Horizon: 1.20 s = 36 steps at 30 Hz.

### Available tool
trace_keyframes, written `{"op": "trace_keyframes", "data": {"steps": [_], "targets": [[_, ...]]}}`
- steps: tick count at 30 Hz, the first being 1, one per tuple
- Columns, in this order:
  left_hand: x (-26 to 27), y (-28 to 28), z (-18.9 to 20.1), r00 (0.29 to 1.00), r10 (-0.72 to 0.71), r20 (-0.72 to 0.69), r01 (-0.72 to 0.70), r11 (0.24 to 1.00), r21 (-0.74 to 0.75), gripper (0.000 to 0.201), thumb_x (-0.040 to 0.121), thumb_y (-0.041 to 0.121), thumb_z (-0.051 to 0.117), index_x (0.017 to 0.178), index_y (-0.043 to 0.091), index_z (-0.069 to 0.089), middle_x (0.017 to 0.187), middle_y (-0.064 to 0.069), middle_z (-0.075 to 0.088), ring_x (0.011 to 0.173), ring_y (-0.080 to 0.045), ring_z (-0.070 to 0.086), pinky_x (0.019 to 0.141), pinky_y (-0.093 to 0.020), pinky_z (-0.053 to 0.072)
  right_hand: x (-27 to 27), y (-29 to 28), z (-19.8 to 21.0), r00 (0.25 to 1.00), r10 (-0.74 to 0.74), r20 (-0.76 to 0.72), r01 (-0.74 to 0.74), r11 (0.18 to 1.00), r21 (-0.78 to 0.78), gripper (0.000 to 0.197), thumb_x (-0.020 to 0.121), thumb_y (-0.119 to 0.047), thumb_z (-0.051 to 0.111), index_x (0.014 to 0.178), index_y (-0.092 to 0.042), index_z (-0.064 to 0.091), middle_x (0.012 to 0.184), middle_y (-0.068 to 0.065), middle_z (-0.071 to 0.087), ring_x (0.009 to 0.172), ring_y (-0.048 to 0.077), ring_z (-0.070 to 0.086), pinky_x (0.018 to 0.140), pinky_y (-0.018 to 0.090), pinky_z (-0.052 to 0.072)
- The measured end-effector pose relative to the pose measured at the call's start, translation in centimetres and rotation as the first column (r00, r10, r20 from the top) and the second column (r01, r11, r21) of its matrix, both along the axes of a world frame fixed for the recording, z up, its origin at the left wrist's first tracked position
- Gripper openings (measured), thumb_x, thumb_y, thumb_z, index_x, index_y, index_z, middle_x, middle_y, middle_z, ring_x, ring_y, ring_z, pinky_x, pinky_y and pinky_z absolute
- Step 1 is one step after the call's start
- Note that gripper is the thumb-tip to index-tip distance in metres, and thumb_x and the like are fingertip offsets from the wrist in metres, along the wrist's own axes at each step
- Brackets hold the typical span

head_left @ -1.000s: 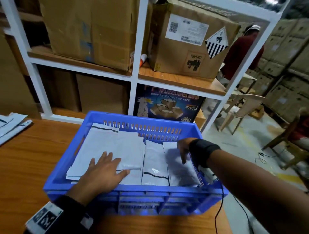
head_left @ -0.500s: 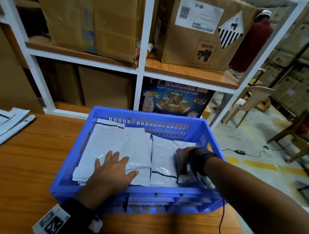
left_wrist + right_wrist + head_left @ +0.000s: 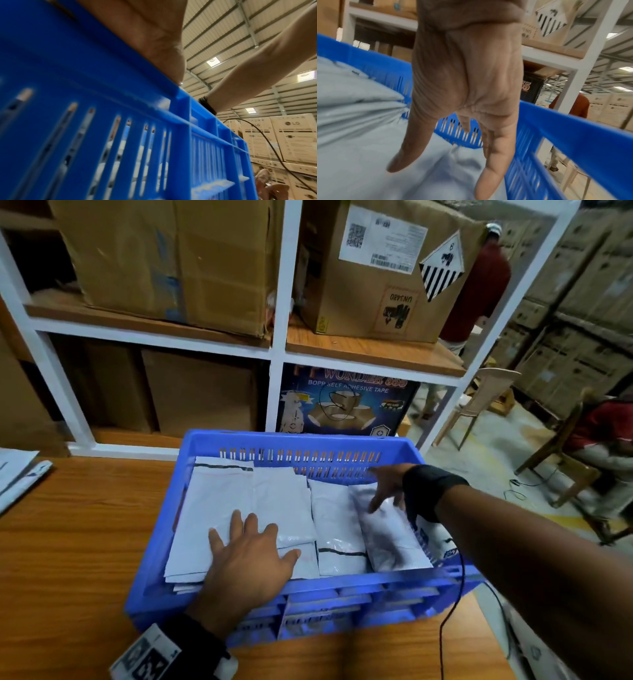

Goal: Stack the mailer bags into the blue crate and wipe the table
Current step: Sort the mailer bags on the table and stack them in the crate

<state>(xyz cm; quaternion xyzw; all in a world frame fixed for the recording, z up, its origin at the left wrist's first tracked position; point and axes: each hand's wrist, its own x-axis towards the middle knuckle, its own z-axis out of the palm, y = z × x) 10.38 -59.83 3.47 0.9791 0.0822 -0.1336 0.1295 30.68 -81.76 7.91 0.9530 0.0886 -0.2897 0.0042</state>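
One slotted blue plastic crate (image 3: 424, 460) on wooden bench (image 3: 68, 542); white, flat, crinkled mailer bags (image 3: 335, 518) inside, count unclear. Left hand (image 3: 250, 556) spread flat on bags; right hand (image 3: 387, 484) spread, fingers extended.

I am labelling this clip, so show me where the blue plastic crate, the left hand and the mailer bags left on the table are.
blue plastic crate (image 3: 349, 583): head view, near rim.
left hand (image 3: 251, 559): head view, back of the hand.
white mailer bags on the wooden table (image 3: 15, 474): head view, top bag's face.

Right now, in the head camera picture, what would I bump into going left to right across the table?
Loose mailer bags → bare wooden table → left hand in the blue crate → right hand.
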Motion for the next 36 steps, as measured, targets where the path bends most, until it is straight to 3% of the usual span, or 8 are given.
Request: {"op": "trace_keyframes", "data": {"steps": [2,6,9,12,15,27,31,36], "targets": [[0.1,0.0,0.1,0.999,-0.026,0.025,0.026,1.0,0.0,0.067,0.095,0.065,0.027,0.151,0.028,0.026,0.162,-0.006,0.012,0.15,-0.03,-0.006,0.117,-0.061,0.0,-0.3,0.2,1.7,0.999,-0.011,0.032,0.011,1.0,0.014,0.09,0.08,-0.037,0.079,0.149,-0.008,0.03,0.135,0.009,0.052,0.065,0.012,0.045,0.04,0.001,0.037],[-0.1,0.2,0.1,0.998,-0.045,0.038,0.045,0.999,-0.002,0.067,0.097,0.064,0.024,0.153,0.027,0.023,0.162,-0.006,0.011,0.15,-0.029,-0.006,0.118,-0.059,0.0,-1.7,0.0,5.2,0.989,-0.06,0.133,0.046,0.993,0.107,0.065,0.082,-0.035,0.078,0.134,-0.012,0.047,0.088,-0.002,0.052,0.061,0.009,0.048,0.033,0.012,0.04],[-0.1,0.3,0.3,0.998,-0.043,0.045,0.043,0.999,-0.005,0.069,0.097,0.065,0.024,0.154,0.026,0.021,0.163,-0.008,0.011,0.151,-0.029,-0.004,0.119,-0.059,0.002,-3.1,-0.4,6.7,0.978,-0.034,0.207,0.001,0.988,0.157,0.069,0.082,-0.04,0.076,0.139,-0.013,0.046,0.113,0.004,0.057,0.074,0.014,0.056,0.039,0.013,0.047],[-0.4,0.3,0.7,0.99,-0.051,0.129,0.05,0.999,0.008,0.069,0.097,0.063,0.028,0.154,0.024,0.022,0.162,-0.008,0.014,0.151,-0.027,0.0,0.12,-0.056,0.004,-5.4,-0.7,7.5,0.951,0.027,0.307,-0.096,0.973,0.21,0.08,0.08,-0.049,0.075,0.146,-0.018,0.04,0.143,0.004,0.049,0.114,0.024,0.056,0.08,0.031,0.058],[-1.0,-0.1,2.0,0.966,-0.118,0.232,0.111,0.993,0.042,0.066,0.098,0.059,0.034,0.154,0.026,0.021,0.163,-0.005,0.014,0.151,-0.025,0.002,0.12,-0.053,0.008,-9.0,-1.7,7.9,0.896,0.051,0.441,-0.199,0.934,0.297,0.076,0.083,-0.047,0.073,0.146,-0.016,0.042,0.145,0.007,0.048,0.127,0.024,0.05,0.102,0.029,0.039],[-10.8,-5.3,6.4,0.696,-0.07,0.715,0.184,0.98,-0.083,0.064,0.09,0.05,0.053,0.147,0.026,0.039,0.159,-0.002,0.025,0.149,-0.022,0.016,0.119,-0.038,0.018,-26.4,-4.9,-0.1,0.743,-0.418,0.523,-0.466,0.239,0.852,0.071,0.085,-0.042,0.072,0.145,-0.027,0.037,0.14,-0.022,0.039,0.127,0.004,0.045,0.094,0.029,0.05],[-16.8,-3.2,3.3,0.709,0.037,0.704,0.123,0.977,-0.175,0.062,0.088,0.05,0.054,0.143,0.023,0.044,0.155,-0.004,0.033,0.144,-0.025,0.03,0.115,-0.038,0.028,-30.7,-2.6,-4.1,0.794,-0.358,0.492,-0.464,0.168,0.87,0.069,0.086,-0.042,0.067,0.143,-0.013,0.041,0.143,-0.002,0.044,0.132,0.02,0.047,0.098,0.05,0.049],[-23.3,1.6,-0.2,0.731,0.207,0.651,-0.064,0.97,-0.236,0.063,0.088,0.049,0.054,0.142,0.018,0.047,0.155,-0.005,0.033,0.142,-0.024,0.032,0.116,-0.03,0.023,-33.7,2.2,-6.1,0.848,-0.09,0.522,-0.492,0.236,0.838,0.068,0.089,-0.035,0.068,0.145,-0.008,0.04,0.147,0.006,0.042,0.138,0.022,0.039,0.108,0.048,0.039]]}}
